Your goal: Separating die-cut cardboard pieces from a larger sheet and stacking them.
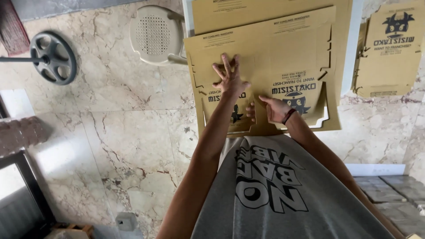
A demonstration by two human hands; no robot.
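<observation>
Looking steeply down from the head over a grey printed shirt [283, 194], facing forward along both outstretched forearms. Sitting close to the body, with the flat brown die-cut cardboard sheet [265, 57] filling the upper middle at arm's reach. Taking in beige marble floor tiles [124, 132] on the left. Only one view, sharing nothing.

The person is wearing a grey T-shirt [283, 199] with bold black-and-white block lettering across the chest — short-sleeved, leaving both arms bare. The right hand [276, 109] is sporting a dark red-and-black band [288, 116] at the wrist — nothing else.
</observation>
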